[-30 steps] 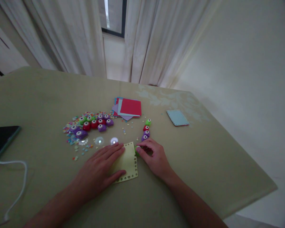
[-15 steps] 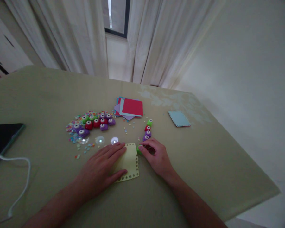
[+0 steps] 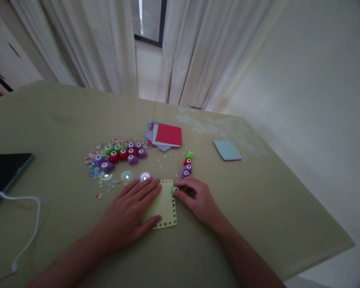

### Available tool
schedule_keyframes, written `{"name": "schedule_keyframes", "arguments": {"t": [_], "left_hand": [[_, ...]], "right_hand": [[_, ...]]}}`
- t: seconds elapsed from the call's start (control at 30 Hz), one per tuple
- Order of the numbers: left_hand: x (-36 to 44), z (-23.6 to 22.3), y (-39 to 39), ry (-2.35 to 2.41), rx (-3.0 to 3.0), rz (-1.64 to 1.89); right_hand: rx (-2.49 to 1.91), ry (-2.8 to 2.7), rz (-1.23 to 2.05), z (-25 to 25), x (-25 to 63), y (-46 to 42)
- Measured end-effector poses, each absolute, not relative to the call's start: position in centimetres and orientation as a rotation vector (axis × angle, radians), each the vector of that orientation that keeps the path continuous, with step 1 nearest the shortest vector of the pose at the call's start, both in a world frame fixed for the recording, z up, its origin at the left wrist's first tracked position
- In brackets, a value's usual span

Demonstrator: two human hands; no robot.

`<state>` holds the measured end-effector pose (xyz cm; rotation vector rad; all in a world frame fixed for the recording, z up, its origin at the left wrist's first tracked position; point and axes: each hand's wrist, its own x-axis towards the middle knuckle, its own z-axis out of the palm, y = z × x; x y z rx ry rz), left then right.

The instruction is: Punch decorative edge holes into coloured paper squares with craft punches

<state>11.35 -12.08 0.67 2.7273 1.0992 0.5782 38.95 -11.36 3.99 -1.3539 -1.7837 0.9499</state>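
Observation:
My left hand lies flat, fingers spread, on a pale yellow card, pressing it to the table. Small shaped holes line the card's visible edges. Between thumb and fingertips, my right hand grips a small green craft punch at the card's upper right edge; the fingers partly cover it. Just beyond that hand stands a short row of punches in green, red and purple, with a purple punch nearest.
More punches sit among colourful paper bits at left, near clear round discs. Behind lie stacked coloured cards; a light blue card is at right. A phone and white cable occupy the left side.
My right hand has shifted the green punch slightly left, onto the card's edge, and more of the punch shows. My left hand stays flat on the card.

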Motion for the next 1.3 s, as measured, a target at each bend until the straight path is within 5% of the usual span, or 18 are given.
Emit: {"name": "schedule_keyframes", "arguments": {"t": [0.87, 1.1, 1.3], "left_hand": [[11.6, 0.9, -12.1, 1.074, 2.776, 0.570], [11.7, 0.7, -12.1, 1.077, 2.805, 0.578], [11.8, 0.0, -12.2, 1.098, 2.800, 0.594]], "right_hand": [[-1.313, -1.795, 0.954, 4.4, 38.6, -11.4], [-1.293, -1.340, 0.881, 3.0, 37.9, -11.7], [-0.932, -1.214, 1.147, 8.4, 36.3, -9.7]]}}
